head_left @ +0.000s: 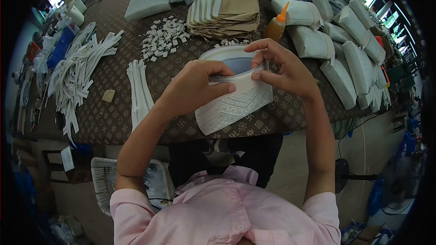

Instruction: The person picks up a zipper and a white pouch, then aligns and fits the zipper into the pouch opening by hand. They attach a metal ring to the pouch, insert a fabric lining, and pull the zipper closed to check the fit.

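At frame centre, the left hand (193, 88) pinches the white pouch (236, 102) at its zipper edge; the right hand (284, 66) pinches the zipper (236, 75), both grips closed on it.

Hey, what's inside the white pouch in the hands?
Through the open mouth of the white pouch only pale blue lining shows. Its lower inside is hidden by the front wall, the left hand and the right hand.
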Demonstrator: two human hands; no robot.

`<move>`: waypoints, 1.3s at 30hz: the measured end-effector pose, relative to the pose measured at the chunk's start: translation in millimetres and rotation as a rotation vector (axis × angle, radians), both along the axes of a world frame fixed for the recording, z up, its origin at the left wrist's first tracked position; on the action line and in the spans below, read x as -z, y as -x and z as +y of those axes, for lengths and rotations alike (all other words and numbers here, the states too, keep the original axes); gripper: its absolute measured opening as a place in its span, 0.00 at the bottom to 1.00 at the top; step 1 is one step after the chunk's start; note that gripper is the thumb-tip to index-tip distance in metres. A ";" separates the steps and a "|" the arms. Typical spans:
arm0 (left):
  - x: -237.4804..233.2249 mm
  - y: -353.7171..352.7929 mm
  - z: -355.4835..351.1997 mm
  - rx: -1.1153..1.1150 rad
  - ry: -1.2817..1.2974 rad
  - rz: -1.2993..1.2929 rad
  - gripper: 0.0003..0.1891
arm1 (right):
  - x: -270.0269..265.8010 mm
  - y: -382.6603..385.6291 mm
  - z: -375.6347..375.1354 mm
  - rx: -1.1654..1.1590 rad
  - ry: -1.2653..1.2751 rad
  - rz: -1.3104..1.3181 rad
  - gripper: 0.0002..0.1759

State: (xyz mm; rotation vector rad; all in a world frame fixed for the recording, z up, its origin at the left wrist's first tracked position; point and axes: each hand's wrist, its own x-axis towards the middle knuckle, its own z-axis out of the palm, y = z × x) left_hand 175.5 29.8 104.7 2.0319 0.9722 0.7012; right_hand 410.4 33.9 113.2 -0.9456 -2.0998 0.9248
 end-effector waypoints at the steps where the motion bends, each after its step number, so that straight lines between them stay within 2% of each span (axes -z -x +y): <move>1: 0.1 0.1 -0.1 -0.001 -0.004 0.005 0.13 | -0.6 0.4 -0.2 -0.002 0.000 0.001 0.27; 4: 0.9 -0.2 -0.7 -0.003 0.011 -0.010 0.13 | -1.6 1.0 -1.0 -0.001 0.080 0.016 0.28; 13: -0.4 -4.7 -3.7 -0.003 -0.025 -0.031 0.11 | 2.2 -0.4 -0.3 -0.022 -0.028 0.037 0.27; 15: 5.5 -12.5 -3.6 0.012 -0.053 -0.073 0.12 | 0.4 2.7 -5.2 -0.030 -0.224 -0.020 0.27; 18: 7.8 -26.2 -6.8 0.032 -0.069 -0.115 0.12 | -11.6 4.2 -17.6 0.007 -0.093 -0.129 0.30; 20: 8.1 -31.2 -11.7 0.039 -0.063 -0.121 0.12 | -9.4 -0.9 -18.6 0.025 -0.057 -0.108 0.29; 23: 7.6 -32.0 -24.4 -0.049 -0.164 -0.265 0.10 | -9.8 -2.8 -21.1 0.026 -0.033 -0.094 0.29; 25: 5.1 -26.7 -30.4 -0.091 -0.032 -0.463 0.09 | -10.5 -1.6 -22.3 0.019 -0.035 -0.099 0.29; 29: -9.6 -0.2 -34.9 -0.172 -0.087 -0.368 0.09 | -11.2 0.1 -22.7 0.032 0.000 -0.089 0.28; 31: -14.2 6.8 -33.5 -0.325 -0.084 -0.327 0.10 | -11.7 1.0 -23.4 0.049 0.031 -0.069 0.28; 32: -10.6 9.1 -25.4 -0.323 -0.081 -0.328 0.10 | -12.6 1.5 -24.3 0.060 0.046 -0.067 0.29; 34: 1.7 9.5 0.4 -0.079 -0.429 -0.204 0.10 | -13.5 1.6 -24.5 0.070 0.060 -0.072 0.29; 35: 4.6 8.1 5.9 -0.081 -0.427 -0.207 0.10 | -12.5 1.1 -24.1 0.070 0.058 -0.074 0.29; 37: 8.4 4.8 12.4 0.125 -0.125 -0.138 0.11 | -10.9 0.9 -22.9 0.070 0.055 -0.078 0.29; 39: 11.6 4.4 13.7 0.165 -0.067 -0.147 0.11 | -10.6 0.2 -21.8 0.062 0.022 -0.092 0.30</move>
